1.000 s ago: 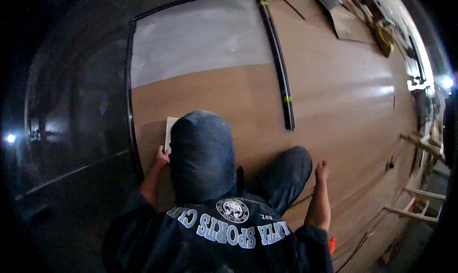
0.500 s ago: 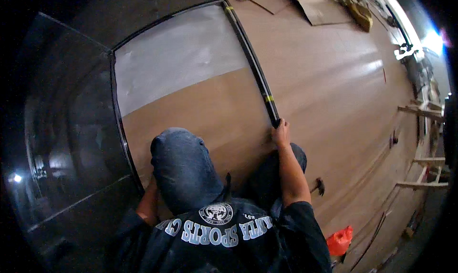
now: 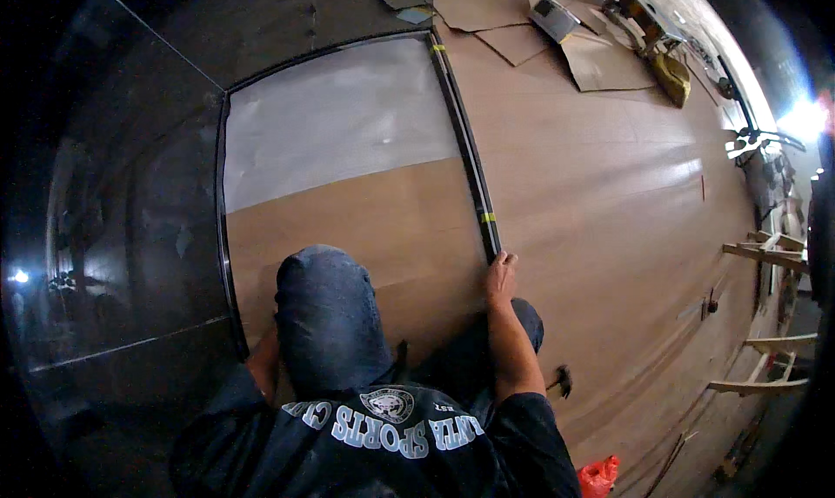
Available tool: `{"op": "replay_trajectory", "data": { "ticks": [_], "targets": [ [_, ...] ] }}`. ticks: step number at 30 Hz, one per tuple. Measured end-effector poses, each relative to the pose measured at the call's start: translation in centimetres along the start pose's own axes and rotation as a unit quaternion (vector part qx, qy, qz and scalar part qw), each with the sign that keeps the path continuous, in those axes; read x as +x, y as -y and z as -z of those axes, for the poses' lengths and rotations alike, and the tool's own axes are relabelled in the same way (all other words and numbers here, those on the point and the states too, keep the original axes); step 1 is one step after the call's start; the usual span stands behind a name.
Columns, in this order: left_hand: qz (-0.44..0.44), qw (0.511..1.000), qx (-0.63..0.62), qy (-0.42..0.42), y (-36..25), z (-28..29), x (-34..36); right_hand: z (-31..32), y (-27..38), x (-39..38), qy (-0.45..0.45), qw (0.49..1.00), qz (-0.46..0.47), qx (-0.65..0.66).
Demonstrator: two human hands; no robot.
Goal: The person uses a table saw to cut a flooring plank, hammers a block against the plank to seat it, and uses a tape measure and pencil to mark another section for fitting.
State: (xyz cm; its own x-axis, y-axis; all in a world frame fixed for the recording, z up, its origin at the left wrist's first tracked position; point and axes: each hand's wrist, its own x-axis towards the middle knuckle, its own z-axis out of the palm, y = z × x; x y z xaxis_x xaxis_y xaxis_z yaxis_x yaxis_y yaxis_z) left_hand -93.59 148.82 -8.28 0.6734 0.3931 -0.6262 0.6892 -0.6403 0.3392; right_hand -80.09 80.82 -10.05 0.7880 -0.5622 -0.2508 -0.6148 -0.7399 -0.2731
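Observation:
My right hand [image 3: 501,277] has its fingers curled over the near end of a black rail [image 3: 466,150] with yellow tape marks. The rail forms the right side of a black frame [image 3: 315,46] around a sheet that is pale grey [image 3: 339,106] at the far part and brown [image 3: 357,198] nearer me. My left forearm [image 3: 265,363] reaches forward beside my bent denim knee [image 3: 326,298]; that hand is hidden behind the knee, near the frame's left side.
Glossy dark floor [image 3: 130,220] lies left. On the brown board [image 3: 591,193] at right are a hammer [image 3: 564,381] and red plastic bag [image 3: 597,474]. Cardboard pieces [image 3: 513,41], a metal device [image 3: 644,20] and a yellow object [image 3: 672,80] lie at back right; wooden racks [image 3: 763,363] line the right edge.
My right hand has moved from resting out at the right onto the rail's near end. My left hand has slipped out of sight behind the knee, and the white piece it held is hidden.

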Motion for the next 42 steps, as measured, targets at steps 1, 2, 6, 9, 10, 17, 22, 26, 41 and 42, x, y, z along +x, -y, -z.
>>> {"op": "replay_trajectory", "data": {
  "ticks": [1, 2, 6, 9, 10, 17, 22, 26, 41, 42],
  "targets": [
    [0.002, 1.0, -0.001, -0.002, 0.1, 0.1, -0.2, 0.3, 0.6, -0.2, 0.001, 1.0, -0.014, 0.003],
    [0.0, 1.0, -0.001, 0.0, -0.2, 0.0, 0.0, 0.3, 0.1, -0.1, -0.003, 1.0, -0.01, -0.013],
    [-0.006, 1.0, -0.004, 0.002, -0.8, -0.5, -0.1, -0.6, -1.1, 0.2, -0.024, 0.999, 0.014, -0.043],
    [-0.004, 1.0, -0.006, 0.001, -0.9, -0.6, -0.2, -1.4, -1.3, 0.4, -0.03, 1.0, -0.006, 0.003],
    [-0.005, 1.0, -0.009, 0.002, -0.9, -0.8, -0.1, -1.4, -1.4, 0.4, -0.03, 0.999, -0.019, 0.025],
    [-0.005, 1.0, -0.01, 0.008, -0.7, -1.5, 0.1, -1.2, -2.2, 0.2, 0.011, 1.0, 0.009, -0.012],
    [-0.003, 1.0, -0.005, 0.0, -0.2, 0.0, -1.1, -2.5, -2.7, 0.9, 0.005, 0.999, 0.037, -0.026],
    [-0.026, 0.999, 0.007, 0.023, -1.8, -0.5, -0.2, -3.4, -6.7, 2.7, -0.084, 0.993, 0.083, 0.001],
    [-0.021, 0.997, 0.058, 0.049, -0.3, 3.0, -1.5, -3.2, -3.1, 2.4, -0.083, 0.992, 0.085, -0.037],
    [-0.019, 0.997, 0.062, 0.049, -0.4, 3.2, -1.6, -3.1, -2.7, 2.3, -0.079, 0.993, 0.087, -0.018]
  ]
}}
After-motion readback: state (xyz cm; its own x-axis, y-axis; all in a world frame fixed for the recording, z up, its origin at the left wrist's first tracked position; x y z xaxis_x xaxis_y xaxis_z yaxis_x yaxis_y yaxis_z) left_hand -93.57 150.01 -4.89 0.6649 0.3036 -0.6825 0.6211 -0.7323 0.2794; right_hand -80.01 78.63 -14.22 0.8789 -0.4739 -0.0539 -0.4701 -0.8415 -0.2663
